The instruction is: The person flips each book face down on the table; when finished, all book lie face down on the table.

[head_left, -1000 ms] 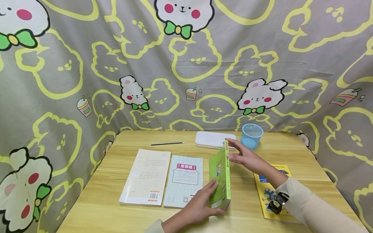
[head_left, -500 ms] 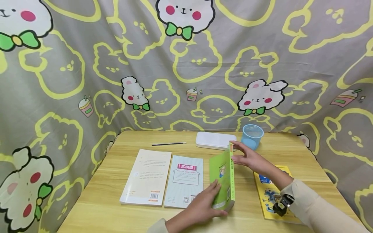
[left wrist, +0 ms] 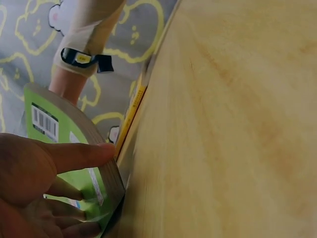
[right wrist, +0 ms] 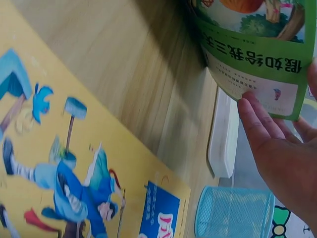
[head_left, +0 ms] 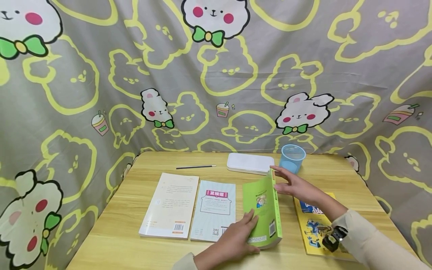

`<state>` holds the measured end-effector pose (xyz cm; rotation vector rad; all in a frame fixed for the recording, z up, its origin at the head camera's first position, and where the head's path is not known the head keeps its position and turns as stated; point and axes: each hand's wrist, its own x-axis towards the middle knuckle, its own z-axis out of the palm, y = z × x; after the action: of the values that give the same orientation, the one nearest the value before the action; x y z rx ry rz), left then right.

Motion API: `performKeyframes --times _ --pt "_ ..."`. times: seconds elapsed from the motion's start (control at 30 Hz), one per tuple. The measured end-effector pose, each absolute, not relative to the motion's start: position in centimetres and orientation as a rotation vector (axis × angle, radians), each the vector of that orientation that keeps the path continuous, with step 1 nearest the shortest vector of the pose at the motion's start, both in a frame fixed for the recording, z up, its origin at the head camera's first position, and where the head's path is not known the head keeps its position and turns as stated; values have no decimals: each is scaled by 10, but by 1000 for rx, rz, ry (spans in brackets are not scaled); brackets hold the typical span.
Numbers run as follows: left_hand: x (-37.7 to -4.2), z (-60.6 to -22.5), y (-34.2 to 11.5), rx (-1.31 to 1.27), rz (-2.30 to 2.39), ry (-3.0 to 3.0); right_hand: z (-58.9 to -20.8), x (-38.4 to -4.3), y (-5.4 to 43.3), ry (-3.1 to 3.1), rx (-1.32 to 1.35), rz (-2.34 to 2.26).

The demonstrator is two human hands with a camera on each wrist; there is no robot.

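Observation:
A thick green book [head_left: 261,213] is tilted up between both hands over the wooden table [head_left: 111,225], its spine toward the right. My left hand [head_left: 237,232] grips its lower left part, fingers on the green cover and thumb [left wrist: 84,156] along the bottom edge of the pages. At the upper end of the spine, my right hand [head_left: 293,185] holds the book. In the right wrist view, its fingertips [right wrist: 247,101] lie on the picture cover. A yellow illustrated book [head_left: 314,225] lies flat beneath the right forearm.
Left of the green book lie a pale blue book [head_left: 216,204] and a cream book [head_left: 170,202]. Behind them is a thin dark pen [head_left: 195,167]. A white case [head_left: 249,163] and a blue mesh cup [head_left: 292,159] stand at the back, near the patterned curtain [head_left: 189,75].
The green book has tipped and turned so more of its green cover faces up, its spine moving right and slightly toward me. Both hands have gone along with it.

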<state>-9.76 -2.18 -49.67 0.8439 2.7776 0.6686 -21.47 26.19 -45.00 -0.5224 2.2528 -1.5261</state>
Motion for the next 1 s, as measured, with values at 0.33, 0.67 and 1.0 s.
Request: performKeyframes --times 0.33,0.67,1.0 --pt "-98 -498 -18 912 510 2862 -447 -211 276 2308 -570 -1394" --pt "-96 -499 -15 941 383 2912 -454 -209 289 2358 -625 -1331" --pt "-94 -496 -11 969 297 2930 -461 -204 297 2473 -616 -1219"
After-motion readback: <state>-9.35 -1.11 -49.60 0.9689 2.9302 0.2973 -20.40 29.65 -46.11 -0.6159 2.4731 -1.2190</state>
